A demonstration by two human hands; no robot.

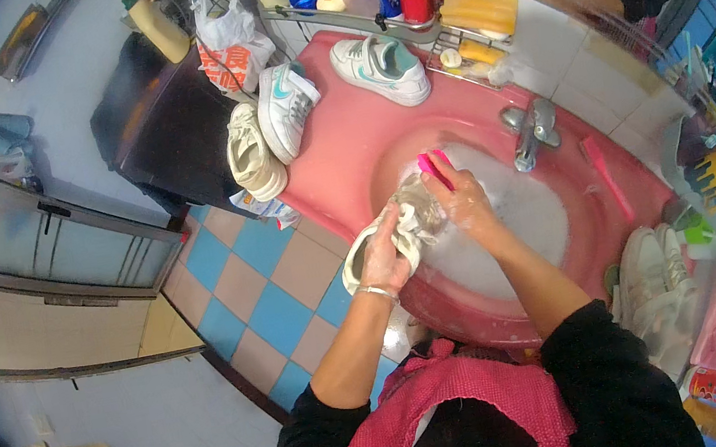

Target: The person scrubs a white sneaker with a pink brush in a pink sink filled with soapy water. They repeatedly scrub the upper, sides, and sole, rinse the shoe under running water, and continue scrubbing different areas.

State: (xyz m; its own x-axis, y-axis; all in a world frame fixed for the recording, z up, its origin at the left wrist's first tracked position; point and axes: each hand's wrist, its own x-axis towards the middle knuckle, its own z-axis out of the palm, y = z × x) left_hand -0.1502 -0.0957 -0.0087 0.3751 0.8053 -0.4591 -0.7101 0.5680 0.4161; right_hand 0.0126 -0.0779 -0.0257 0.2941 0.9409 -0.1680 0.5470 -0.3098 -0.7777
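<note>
Over the left rim of a pink washbasin (381, 144), my left hand (385, 254) grips an off-white sneaker (351, 262) around its middle. The sneaker's wet, soapy toe (421, 203) points towards the basin bowl. My right hand (466, 200) is shut on a bright pink scrub brush (435, 169), held at the toe end of the shoe. The fingers partly hide the brush, and I cannot tell whether its bristles touch the shoe. Below the hands, cloudy, foamy water (511, 228) fills the bowl.
White sneakers with turquoise swooshes (380, 71) and a cream sneaker (253, 149) stand on the basin's back and left ledge. A chrome faucet (528, 132) rises behind the bowl. A long pink brush (606, 176) lies on the right rim, near pale shoes (646, 270). A mirror shows a person.
</note>
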